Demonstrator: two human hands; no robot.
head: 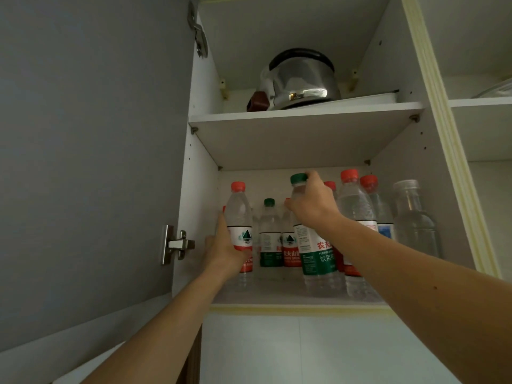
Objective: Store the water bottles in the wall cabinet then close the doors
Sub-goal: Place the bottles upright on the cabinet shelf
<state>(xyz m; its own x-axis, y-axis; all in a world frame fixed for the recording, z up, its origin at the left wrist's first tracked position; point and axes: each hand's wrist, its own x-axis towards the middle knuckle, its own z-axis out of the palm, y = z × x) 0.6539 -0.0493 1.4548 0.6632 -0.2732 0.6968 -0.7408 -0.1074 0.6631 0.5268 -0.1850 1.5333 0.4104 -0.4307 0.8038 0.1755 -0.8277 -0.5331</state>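
The wall cabinet [299,304] stands open above me, its lower shelf holding several water bottles. My left hand [224,245] grips a red-capped bottle [239,217] by its label at the shelf's left side. My right hand [313,203] is wrapped around the neck of a green-capped bottle [315,256] with a green label, standing near the front middle. Behind them stand a smaller green-capped bottle [269,236] and more red-capped ones [356,206]. A clear glass bottle [414,220] stands at the far right.
The grey left door [88,151] is swung open, with a metal hinge [176,245] on its edge. A steel kettle [299,81] sits on the upper shelf [304,115]. A second open compartment [482,128] lies to the right. White tiled wall is below.
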